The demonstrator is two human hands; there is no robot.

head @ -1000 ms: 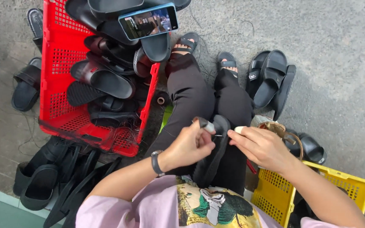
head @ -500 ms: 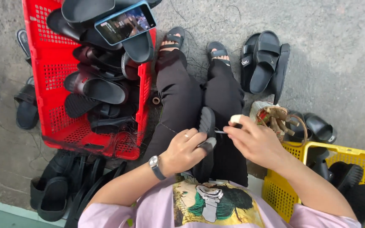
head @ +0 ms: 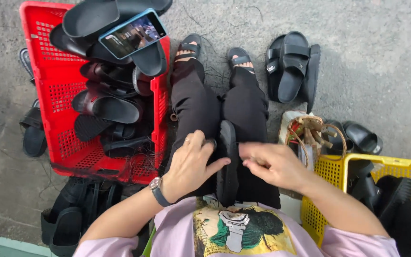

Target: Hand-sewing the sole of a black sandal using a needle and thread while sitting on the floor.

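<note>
I sit with my legs in black trousers stretched over a grey concrete floor. A black sandal (head: 227,164) stands on edge on my lap between my hands. My left hand (head: 191,164), with a watch on the wrist, grips the sandal's left side, fingers curled over it. My right hand (head: 273,164) is just right of the sandal with its fingers pinched together; what they hold is too small to make out. A phone (head: 132,33) with a lit screen lies on top of sandals in the red crate.
A red plastic crate (head: 48,95) full of black sandals stands at my left. More black sandals (head: 291,66) lie ahead right, and others (head: 67,219) by my left hip. A yellow crate (head: 405,171) with sandals is at my right, a small bag (head: 308,133) beside it.
My view has tipped down and shifted. My hands dropped lower onto my lap, and the sandal turned from raised to standing on edge between them.
</note>
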